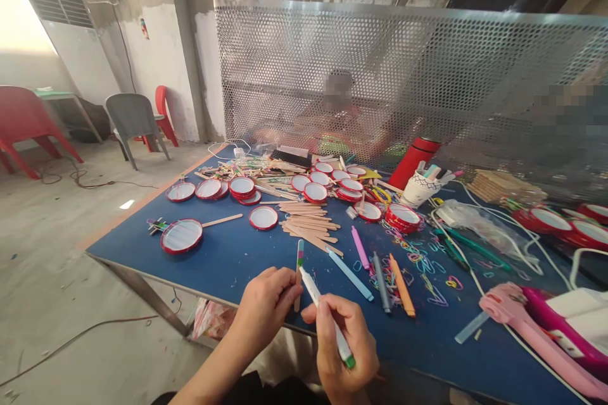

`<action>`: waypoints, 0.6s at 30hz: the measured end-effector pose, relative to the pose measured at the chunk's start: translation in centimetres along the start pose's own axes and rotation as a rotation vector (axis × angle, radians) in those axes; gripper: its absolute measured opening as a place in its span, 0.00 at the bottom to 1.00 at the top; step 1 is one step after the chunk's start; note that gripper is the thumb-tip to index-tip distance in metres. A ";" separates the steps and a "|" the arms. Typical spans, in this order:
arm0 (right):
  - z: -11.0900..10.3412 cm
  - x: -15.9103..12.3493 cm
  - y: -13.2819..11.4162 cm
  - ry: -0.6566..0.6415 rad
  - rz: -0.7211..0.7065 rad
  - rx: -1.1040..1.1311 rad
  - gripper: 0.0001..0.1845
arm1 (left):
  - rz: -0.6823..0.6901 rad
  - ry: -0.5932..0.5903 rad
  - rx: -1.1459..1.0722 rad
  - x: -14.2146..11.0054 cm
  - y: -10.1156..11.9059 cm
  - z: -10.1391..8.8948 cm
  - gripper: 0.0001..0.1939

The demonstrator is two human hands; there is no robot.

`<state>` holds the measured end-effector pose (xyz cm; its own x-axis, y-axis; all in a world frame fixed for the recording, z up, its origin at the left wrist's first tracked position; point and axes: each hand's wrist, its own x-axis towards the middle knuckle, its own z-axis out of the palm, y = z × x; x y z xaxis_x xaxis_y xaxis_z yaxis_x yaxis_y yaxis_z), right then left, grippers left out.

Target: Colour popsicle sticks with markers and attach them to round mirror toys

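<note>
Near the front edge of the blue table, my left hand [272, 297] pinches a wooden craft stick [299, 269], held upright. Its top end carries bands of blue, purple and green colour. My right hand [342, 342] grips a white marker [312, 288] with a green end, the tip touching or very near the coloured part of the stick. Just beyond my hands lie a light blue marker [350, 274], a purple marker [360, 247], a grey marker [381, 281] and an orange marker [402, 285]. A pile of plain craft sticks [308, 224] is spread behind them.
Several red-rimmed round lids [181, 236] are scattered across the table [228, 266]. Coloured rubber bands [427, 259] lie to the right, by green-handled pliers [479, 247]. A pink glue gun [527, 329] is at the right edge. Behind stand a pen cup [418, 188], a red bottle [415, 161] and a perforated metal panel [285, 63].
</note>
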<state>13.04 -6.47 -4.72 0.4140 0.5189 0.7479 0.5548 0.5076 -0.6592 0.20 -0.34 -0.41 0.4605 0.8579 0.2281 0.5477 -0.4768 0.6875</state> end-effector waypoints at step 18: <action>0.0 -0.4 0.3 0.082 0.068 0.027 0.05 | 0.019 0.005 0.002 0.1 -0.1 0.0 0.14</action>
<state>13.06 -6.55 -5.20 0.5085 0.4951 0.7045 0.5043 0.4918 -0.7097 0.16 -0.22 -0.44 0.4672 0.8497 0.2445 0.5407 -0.4934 0.6814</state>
